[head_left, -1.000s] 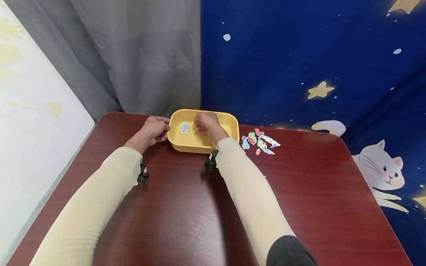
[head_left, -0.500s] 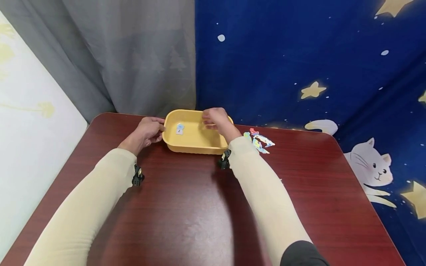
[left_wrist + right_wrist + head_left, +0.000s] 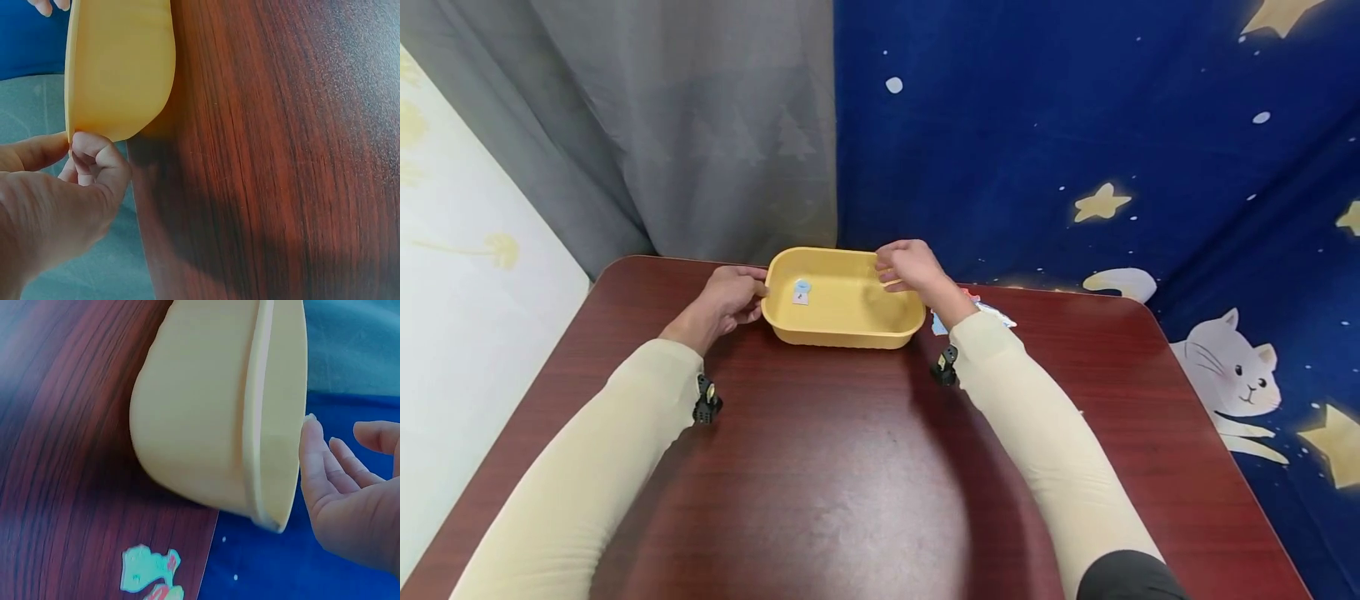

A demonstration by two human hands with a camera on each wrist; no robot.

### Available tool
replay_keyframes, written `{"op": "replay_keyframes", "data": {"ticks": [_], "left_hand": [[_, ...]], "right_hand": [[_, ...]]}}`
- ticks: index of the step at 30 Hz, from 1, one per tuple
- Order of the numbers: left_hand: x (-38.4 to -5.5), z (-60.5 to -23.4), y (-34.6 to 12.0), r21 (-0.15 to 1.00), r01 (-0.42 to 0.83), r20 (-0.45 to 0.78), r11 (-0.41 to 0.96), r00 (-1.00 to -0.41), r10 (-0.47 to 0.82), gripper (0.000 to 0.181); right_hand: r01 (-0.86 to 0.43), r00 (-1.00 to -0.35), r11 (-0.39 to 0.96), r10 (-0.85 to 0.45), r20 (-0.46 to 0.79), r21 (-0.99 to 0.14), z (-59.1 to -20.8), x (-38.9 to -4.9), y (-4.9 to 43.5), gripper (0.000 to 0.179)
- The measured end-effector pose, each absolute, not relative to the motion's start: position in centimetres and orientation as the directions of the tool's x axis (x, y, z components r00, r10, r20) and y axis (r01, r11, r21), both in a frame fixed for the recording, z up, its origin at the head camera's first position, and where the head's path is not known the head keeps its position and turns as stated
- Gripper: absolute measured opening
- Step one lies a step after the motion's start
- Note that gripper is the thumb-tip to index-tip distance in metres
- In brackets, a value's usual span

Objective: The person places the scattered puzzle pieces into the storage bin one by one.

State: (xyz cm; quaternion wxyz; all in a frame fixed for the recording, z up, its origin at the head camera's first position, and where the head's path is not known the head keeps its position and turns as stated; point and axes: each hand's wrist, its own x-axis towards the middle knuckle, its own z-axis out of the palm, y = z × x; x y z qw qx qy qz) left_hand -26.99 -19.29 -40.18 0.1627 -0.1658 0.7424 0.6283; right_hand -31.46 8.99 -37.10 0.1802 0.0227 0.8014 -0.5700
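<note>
A yellow plastic basin (image 3: 842, 340) sits at the far side of the brown table. My left hand (image 3: 730, 296) pinches its left rim between thumb and finger, as the left wrist view shows with the basin wall (image 3: 119, 62). Over the basin's right end hovers my right hand (image 3: 912, 265), fingers loosely bent and thumb apart, nothing between them in the right wrist view. Inside the basin, near its left end, lie a light-blue piece and a small white piece (image 3: 801, 297) with a dark mark.
Right of the basin lie several colourful cut-out pieces (image 3: 996, 314) on the table (image 3: 835, 467), partly hidden by my right forearm. A grey curtain (image 3: 737, 125) and a blue starry curtain (image 3: 1000, 150) hang right behind the table's far edge.
My right hand has moved right, from the middle of the basin to over its right end. My left hand stays at the left rim. The view has shifted slightly right.
</note>
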Motion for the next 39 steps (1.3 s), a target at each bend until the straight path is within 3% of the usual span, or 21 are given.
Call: {"op": "replay_keyframes", "data": {"ticks": [31,39], "left_hand": [[-26.6,-39.9,-18.9,0.873,-0.462,-0.463,0.155,-0.886,-0.030,0.046],[-26.8,-39.8,-18.9,0.872,-0.461,-0.462,0.165,-0.886,-0.035,0.046]], "right_hand": [[0.221,-0.949,0.393,-0.123,-0.289,-0.893,-36.9,-29.6,16.5,0.038],[0.322,-0.927,0.296,-0.097,-0.364,-0.899,-38.3,-30.6,19.0,0.039]]}}
